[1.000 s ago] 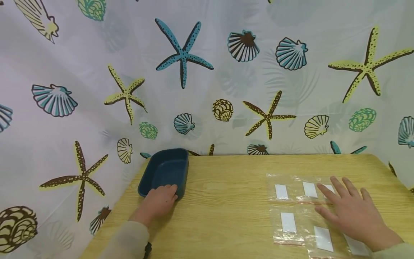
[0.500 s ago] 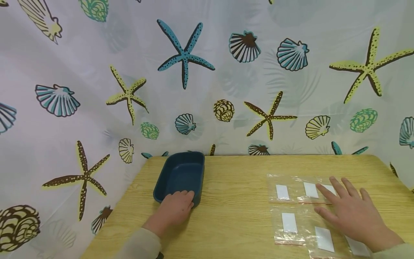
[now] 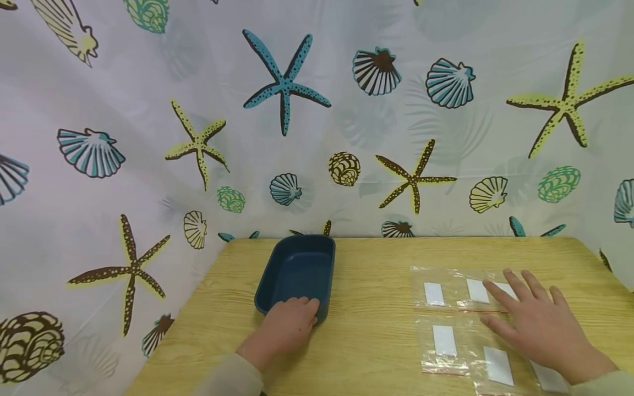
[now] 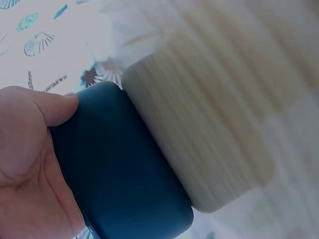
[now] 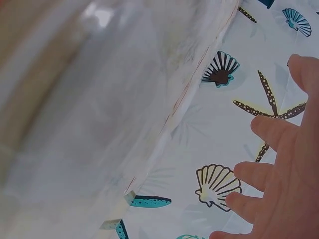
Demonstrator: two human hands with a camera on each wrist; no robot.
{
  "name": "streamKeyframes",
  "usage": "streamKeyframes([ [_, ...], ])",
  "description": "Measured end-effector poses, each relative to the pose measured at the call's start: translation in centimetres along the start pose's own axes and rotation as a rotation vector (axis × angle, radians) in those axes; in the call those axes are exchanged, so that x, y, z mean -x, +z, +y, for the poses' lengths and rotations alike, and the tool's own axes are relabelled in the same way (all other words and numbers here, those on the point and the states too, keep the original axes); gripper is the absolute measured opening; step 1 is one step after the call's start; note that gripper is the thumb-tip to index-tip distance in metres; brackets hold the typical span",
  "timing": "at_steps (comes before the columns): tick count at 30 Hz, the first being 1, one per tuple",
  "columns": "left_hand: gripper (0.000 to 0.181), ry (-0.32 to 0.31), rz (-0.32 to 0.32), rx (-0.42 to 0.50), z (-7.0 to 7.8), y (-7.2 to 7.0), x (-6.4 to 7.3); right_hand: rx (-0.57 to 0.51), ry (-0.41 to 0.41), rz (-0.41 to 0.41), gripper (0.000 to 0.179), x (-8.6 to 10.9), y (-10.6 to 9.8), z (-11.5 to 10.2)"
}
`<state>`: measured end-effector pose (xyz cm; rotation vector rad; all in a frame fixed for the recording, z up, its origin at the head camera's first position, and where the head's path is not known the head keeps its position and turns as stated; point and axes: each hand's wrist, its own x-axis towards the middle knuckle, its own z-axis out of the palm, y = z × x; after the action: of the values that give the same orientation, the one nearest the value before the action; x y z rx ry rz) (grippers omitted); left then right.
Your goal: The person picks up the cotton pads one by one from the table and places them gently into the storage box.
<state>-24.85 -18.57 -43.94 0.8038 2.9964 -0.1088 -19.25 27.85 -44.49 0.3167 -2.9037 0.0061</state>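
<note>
A dark blue rectangular tray (image 3: 303, 269) stands on the wooden table, left of centre in the head view. My left hand (image 3: 286, 331) grips its near rim. In the left wrist view the thumb bends over the edge of the tray (image 4: 124, 164), whose outer side faces the camera. On the right, my right hand (image 3: 545, 328) is spread over several clear zip bags with white labels. One labelled bag (image 3: 444, 341) lies left of the hand, another (image 3: 497, 366) below its thumb. The hand covers part of the bags. In the right wrist view the fingers (image 5: 271, 132) are spread apart.
A white curtain (image 3: 346, 203) printed with starfish and shells hangs behind the table and along its sides. The table's back edge (image 3: 446, 237) runs right against it. Bare wood (image 3: 373, 308) lies between the tray and the bags.
My left hand has moved the tray to the right and slightly nearer across the table. The right hand and the bags have stayed in place.
</note>
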Motion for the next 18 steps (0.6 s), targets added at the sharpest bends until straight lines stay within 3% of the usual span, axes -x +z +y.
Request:
streamKeyframes([
  [18,0.010,0.072,-0.062,0.016,5.6,-0.6,-0.6,-0.002,-0.010,0.012,0.077,0.1,-0.2,-0.3],
])
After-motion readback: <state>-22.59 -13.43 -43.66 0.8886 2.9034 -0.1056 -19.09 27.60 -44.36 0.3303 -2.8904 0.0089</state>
